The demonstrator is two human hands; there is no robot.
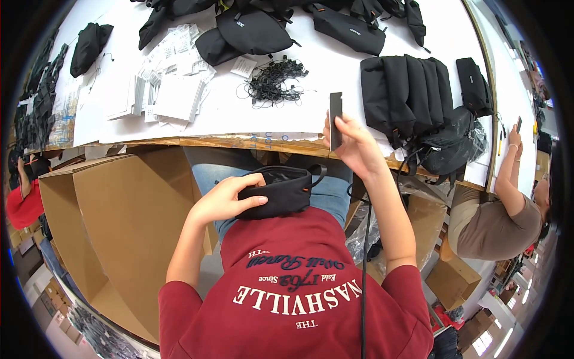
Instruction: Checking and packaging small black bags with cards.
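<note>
A small black fabric pouch rests on my lap with its top open, a loop strap at its right end. My left hand grips the left end, thumb on the near side and fingers at the mouth. Raised at the table's front edge, my right hand holds a slim black flat rectangular piece upright between thumb and fingers. Its exact kind does not show. The pouch and the piece are apart.
On the white table lie a tangle of black cords, white paper tags, several black pouches and a row of them. A cardboard box stands at left. A co-worker sits at right.
</note>
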